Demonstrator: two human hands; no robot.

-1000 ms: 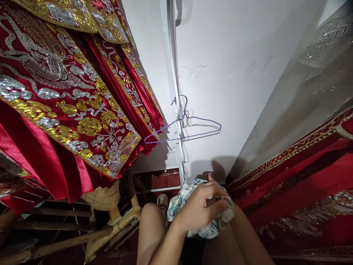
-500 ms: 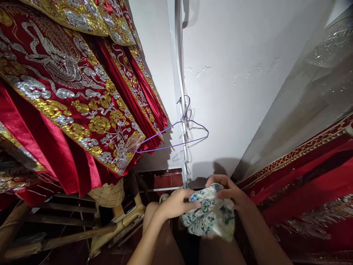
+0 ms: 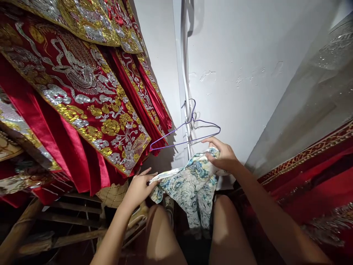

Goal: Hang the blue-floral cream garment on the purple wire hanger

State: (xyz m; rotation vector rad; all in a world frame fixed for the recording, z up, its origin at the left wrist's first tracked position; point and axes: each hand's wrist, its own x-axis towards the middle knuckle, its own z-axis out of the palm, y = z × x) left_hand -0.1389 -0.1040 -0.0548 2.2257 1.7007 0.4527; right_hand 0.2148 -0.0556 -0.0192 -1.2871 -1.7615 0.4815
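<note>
A white garment with a blue and green floral print (image 3: 190, 182) is spread between my hands, its lower part hanging above my knees. My left hand (image 3: 140, 187) pinches its left edge between thumb and fingers. The upper right edge is in my right hand (image 3: 222, 156), just below the right end of a purple wire hanger (image 3: 190, 141). That hanger is bare and hangs by its hook at a white vertical strip (image 3: 185, 73) on the wall.
Red costumes with gold and silver sequins (image 3: 110, 125) hang at the left. Below them are a woven basket (image 3: 114, 193) and a bamboo frame (image 3: 77, 237). More red fabric (image 3: 325, 184) is at the right. A white wall (image 3: 234, 44) stands ahead.
The bunched garment has been opened out and hangs down. My left hand has moved left and up, my right hand up toward the hanger. The view has shifted slightly.
</note>
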